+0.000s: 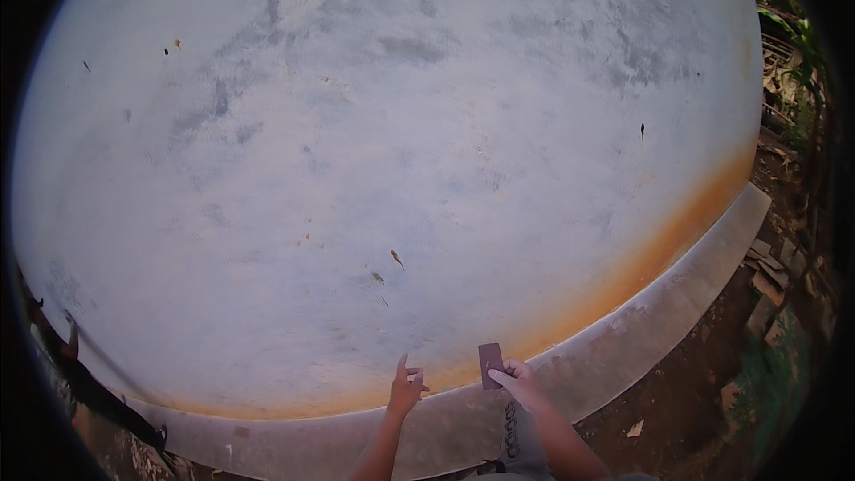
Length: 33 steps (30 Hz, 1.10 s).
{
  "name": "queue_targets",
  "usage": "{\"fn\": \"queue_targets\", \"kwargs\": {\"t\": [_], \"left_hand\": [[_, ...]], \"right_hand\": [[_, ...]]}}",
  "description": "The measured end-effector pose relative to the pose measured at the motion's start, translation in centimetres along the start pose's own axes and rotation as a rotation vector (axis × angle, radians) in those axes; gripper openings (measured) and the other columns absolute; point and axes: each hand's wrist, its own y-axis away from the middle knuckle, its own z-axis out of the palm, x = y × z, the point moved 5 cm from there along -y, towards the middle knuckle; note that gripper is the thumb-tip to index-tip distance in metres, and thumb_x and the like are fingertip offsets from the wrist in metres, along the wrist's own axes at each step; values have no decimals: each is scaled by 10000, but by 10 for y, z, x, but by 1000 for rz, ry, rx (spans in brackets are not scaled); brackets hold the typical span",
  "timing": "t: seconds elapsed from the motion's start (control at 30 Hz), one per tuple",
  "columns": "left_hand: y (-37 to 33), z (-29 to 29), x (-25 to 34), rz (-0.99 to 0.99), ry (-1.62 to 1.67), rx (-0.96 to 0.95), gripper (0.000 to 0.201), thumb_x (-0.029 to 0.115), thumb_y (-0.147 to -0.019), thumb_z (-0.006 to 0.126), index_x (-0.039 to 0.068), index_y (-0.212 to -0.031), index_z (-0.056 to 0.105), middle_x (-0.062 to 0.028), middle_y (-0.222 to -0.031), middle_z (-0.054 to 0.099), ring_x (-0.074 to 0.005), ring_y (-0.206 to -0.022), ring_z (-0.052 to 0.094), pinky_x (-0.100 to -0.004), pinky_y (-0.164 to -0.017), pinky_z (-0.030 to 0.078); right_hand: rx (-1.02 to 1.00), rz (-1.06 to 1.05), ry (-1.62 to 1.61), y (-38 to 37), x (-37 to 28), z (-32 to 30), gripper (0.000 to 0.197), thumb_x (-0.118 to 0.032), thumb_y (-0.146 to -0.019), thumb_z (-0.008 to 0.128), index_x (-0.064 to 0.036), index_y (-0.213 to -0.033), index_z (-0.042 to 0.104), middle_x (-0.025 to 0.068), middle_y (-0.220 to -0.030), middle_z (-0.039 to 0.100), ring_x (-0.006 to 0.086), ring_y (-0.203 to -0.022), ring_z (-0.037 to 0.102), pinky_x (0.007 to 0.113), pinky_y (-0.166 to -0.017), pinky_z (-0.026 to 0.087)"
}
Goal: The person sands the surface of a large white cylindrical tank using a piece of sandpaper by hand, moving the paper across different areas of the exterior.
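My right hand (527,384) grips a small flat dark maroon rectangle (490,366), about phone-sized, with the thumb across its face; whether it is a phone I cannot tell. To its left, my left hand (406,390) is raised with the index finger stretched out and the other fingers partly bent. Nothing shows in that hand. Both hands are in front of a large pale bluish-white surface (427,169), with grey smudges and small dark flecks. An orange-brown stain (659,258) runs along its lower edge.
A curved concrete ledge (614,356) borders the pale surface. Brown soil (655,405), broken flat pieces (768,281) and green plants (773,383) lie to the right. At the far left edge, another person (98,392) in dark clothing is partly visible, with an arm reaching toward the surface.
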Motion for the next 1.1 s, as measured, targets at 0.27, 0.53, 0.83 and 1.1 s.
{"fn": "queue_targets", "kwargs": {"t": [0.27,0.53,0.83,1.1], "left_hand": [[-44,-37,142,364,-508,-303,513,301,-995,670,47,-1423,544,-179,-1314,649,-278,-1127,683,-416,-978,526],[-93,-119,328,656,-666,0,468,304,-1003,632,74,-1403,557,-157,-1396,582,-304,-1269,591,-437,-1040,482],[-152,-160,453,1208,-1273,867,607,291,-987,571,155,-1559,418,-139,-1627,381,-301,-1513,343,-488,-1228,293],[-206,-179,445,1192,-1357,836,677,370,-970,515,237,-1612,341,-44,-1680,303,-225,-1561,241,-470,-1274,196]], "right_hand": [[115,-16,401,-28,-25,-19,134,-148,-1005,665,-56,-912,643,18,-949,702,171,-862,693,352,-796,592],[84,10,318,-19,18,-32,226,-208,-966,723,-41,-832,650,-8,-742,614,70,-701,537,276,-621,440],[230,-16,597,-25,35,-50,254,-239,-960,724,-40,-827,637,-3,-734,618,77,-671,548,282,-601,447],[198,-144,454,-87,-112,-6,247,-211,-984,699,-46,-830,601,-14,-695,583,53,-621,497,249,-565,406]]}}
